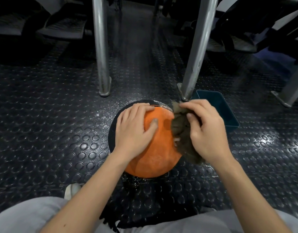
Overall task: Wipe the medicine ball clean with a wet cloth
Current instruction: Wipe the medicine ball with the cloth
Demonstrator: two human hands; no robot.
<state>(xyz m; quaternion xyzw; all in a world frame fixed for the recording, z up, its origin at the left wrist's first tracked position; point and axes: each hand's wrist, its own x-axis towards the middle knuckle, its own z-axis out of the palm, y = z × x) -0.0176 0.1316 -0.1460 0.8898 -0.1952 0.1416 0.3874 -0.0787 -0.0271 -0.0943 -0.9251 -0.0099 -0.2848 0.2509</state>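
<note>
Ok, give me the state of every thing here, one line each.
medicine ball: on the floor, orange side up, whitish film on it.
cloth: bunched, pressed against the ball's right side.
left hand: flat on the ball, fingers spread.
right hand: grips the cloth.
tray: on the floor beyond the right hand, open-topped; contents unclear.
floor: white specks around the ball.

Colours and surface patterns around the ball.
The medicine ball (155,153) was orange, with a black panel along its far and left edge and a pale, dusty film. The cloth (183,132) was mottled brown-grey. The floor (44,106) was black rubber embossed with rows of raised round studs, speckled white near the ball. The tub (217,103) was dark teal, the posts (101,47) silver-grey, the trousers (27,216) light grey, the shoe (72,190) white.
</note>
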